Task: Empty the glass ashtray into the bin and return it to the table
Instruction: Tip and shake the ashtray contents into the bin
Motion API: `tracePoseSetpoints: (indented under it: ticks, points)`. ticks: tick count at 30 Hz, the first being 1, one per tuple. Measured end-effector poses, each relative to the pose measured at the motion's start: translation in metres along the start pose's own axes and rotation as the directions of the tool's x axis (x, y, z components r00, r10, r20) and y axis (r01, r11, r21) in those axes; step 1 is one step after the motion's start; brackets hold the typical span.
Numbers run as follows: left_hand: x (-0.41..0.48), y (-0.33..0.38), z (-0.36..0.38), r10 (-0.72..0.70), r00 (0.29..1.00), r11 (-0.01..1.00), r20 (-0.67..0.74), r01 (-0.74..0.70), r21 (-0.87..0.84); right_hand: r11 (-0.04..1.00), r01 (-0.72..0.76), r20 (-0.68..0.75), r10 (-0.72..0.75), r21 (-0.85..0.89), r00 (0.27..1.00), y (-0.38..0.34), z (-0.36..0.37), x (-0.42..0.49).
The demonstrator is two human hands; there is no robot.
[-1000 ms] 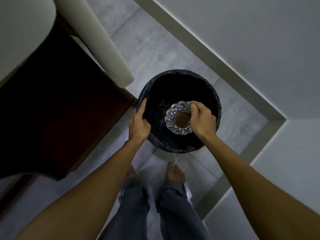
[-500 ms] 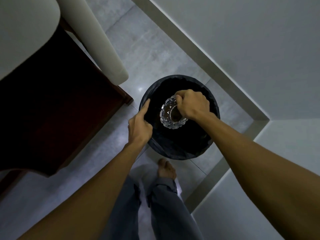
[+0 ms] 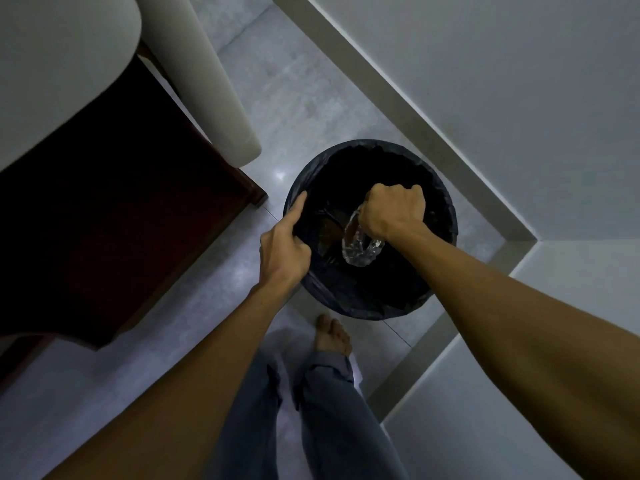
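Note:
A round black bin [image 3: 440,202] lined with a dark bag stands on the floor in a wall corner. My right hand [image 3: 393,213] grips the cut-glass ashtray [image 3: 360,245] over the bin's opening, tipped steeply on its side with its mouth turned to the left and down. My left hand [image 3: 284,249] holds the bin's left rim, thumb inside the liner and index finger stretched along the edge. Some brownish matter [image 3: 327,230] shows dimly inside the bin, left of the ashtray.
A dark red-brown wooden chair frame [image 3: 138,216] with pale cushions [image 3: 207,74] stands left of the bin. Walls with a beige skirting board [image 3: 446,147] close the corner behind and right. My legs and a bare foot [image 3: 332,336] stand just in front of the bin.
My right hand has rolled over, turning the ashtray from face-up to steeply tipped inside the bin's mouth. My left hand has stayed on the rim.

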State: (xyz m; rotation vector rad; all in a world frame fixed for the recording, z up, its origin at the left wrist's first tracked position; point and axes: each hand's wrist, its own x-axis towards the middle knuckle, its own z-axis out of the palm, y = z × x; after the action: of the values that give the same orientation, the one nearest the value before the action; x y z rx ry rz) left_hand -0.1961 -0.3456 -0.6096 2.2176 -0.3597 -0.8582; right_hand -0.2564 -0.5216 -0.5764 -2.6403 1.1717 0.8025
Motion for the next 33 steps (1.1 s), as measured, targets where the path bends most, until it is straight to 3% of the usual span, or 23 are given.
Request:
tracePoseSetpoints:
  ticks: [18,21,23,27,30,33]
  points:
    - [-0.005,-0.008,0.001,-0.015,1.0,1.0,0.02,0.015,-0.014,0.998,0.039,0.011,-0.038,-0.053,0.999,0.004,0.025,-0.005]
    - [-0.005,-0.008,0.001,-0.038,0.999,0.999,0.024,0.039,-0.03,0.997,0.03,0.025,-0.032,0.075,0.999,0.016,0.03,-0.007]
    - [-0.005,-0.008,-0.001,-0.046,0.998,0.998,0.032,0.048,-0.047,0.965,0.008,0.051,-0.022,0.263,0.998,0.028,0.035,-0.011]
    - [-0.005,-0.005,-0.008,-0.078,0.996,0.995,0.048,0.081,-0.065,0.736,-0.017,-0.067,0.085,0.677,0.994,0.041,0.049,-0.029]
    - [-0.004,-0.001,-0.016,-0.075,0.996,0.996,0.04,0.077,-0.049,0.601,0.049,-0.151,0.12,0.798,0.981,0.03,0.059,-0.049]
    - [-0.002,0.0,-0.024,-0.065,0.996,0.996,0.054,0.068,-0.057,0.551,0.115,-0.249,0.175,0.827,0.953,0.017,0.066,-0.061]
